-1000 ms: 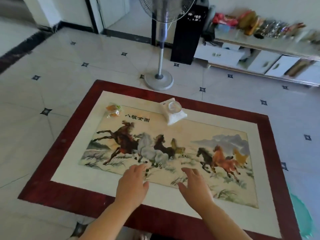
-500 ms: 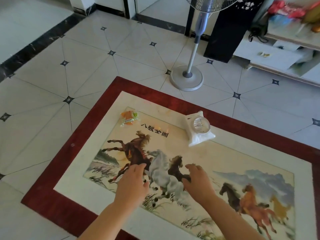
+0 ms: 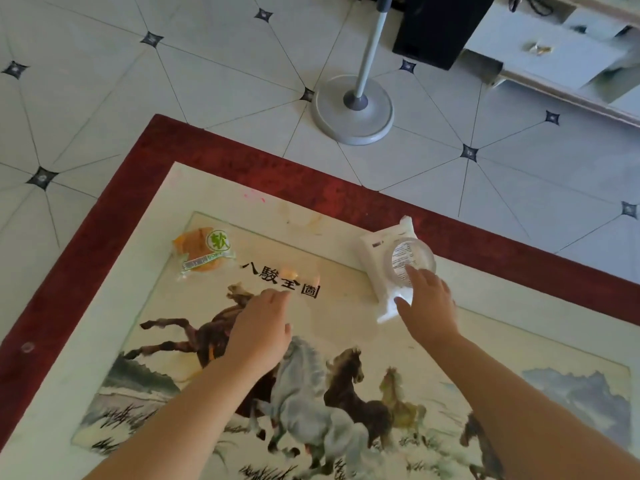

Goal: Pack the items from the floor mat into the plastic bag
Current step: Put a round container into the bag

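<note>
- View from the head down at a floor mat (image 3: 114,216) printed with galloping horses, with both bare forearms stretched out over it.
- Step in hand, as it appears: the start of gathering. Nothing is lifted yet and every item lies on the mat.
- An orange snack packet (image 3: 202,249) lies near the mat's far left corner, well apart from both hands.
- A white packet (image 3: 375,249) lies toward the far right, with a clear round dish (image 3: 414,258) sitting on top of it.
- The right hand (image 3: 429,311) is at this pair. Its fingers (image 3: 411,271) are loosely spread, one fingertip touching the dish's near rim and the thumb resting on the white packet below. Nothing is gripped.
- The left hand (image 3: 258,329) hovers low over the brown horse, palm down, fingers (image 3: 277,295) straight and close together, holding nothing.
- The plastic bag is not plainly visible; a faint glossy patch just beyond the left fingertips may be clear film, but this cannot be confirmed.
- The next move likely calls for the right fingers to curl round the dish or pinch the packet beneath it, lifting without letting the dish slide off, while the left hand finds the bag and holds it open.
</note>
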A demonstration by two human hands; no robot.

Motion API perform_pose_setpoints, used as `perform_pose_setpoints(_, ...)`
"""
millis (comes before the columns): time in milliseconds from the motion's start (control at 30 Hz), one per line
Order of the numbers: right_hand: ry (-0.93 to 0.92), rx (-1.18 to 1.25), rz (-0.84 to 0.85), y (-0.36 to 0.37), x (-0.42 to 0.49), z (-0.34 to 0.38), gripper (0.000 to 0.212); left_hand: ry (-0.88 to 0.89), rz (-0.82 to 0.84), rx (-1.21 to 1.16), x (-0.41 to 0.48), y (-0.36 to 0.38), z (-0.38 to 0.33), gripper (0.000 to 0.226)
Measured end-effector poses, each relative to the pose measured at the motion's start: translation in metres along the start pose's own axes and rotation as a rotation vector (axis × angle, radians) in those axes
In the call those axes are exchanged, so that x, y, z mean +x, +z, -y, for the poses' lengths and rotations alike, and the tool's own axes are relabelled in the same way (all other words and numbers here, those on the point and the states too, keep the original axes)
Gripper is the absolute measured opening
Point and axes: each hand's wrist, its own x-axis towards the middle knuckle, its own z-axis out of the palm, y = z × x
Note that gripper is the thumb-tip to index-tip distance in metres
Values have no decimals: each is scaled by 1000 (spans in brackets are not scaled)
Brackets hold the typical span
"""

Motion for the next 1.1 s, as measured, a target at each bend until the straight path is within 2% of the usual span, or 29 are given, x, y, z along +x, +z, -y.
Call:
perform_pose_setpoints(133,-45,22,-62,20,22,3,46,55,-51,37,46,13,11,50)
perform_pose_setpoints(233,19,101,-122,26,23,6,36,80,-91,62,75,27,18,45)
perform_pose_setpoints(400,-15,79,-157,28,27,3,32,59,-169,32,97,44,20,29)
perform_pose_setpoints(500,-19,67,-115,26,30,1,32,25,-215,-24,93,50,16,22)
perform_pose_setpoints(700,33,99,-92,9,-9,3,29,3,-234,-123,40,36,-7,29)
perform_pose_setpoints(933,-21,227,-38,-1,-138,-18,25,59,-209,-162,-54,4,-56,33)
perform_pose_setpoints(1100,12,313,-86,-7,-235,-47,26,129,-188,-169,-138,-14,-98,38)
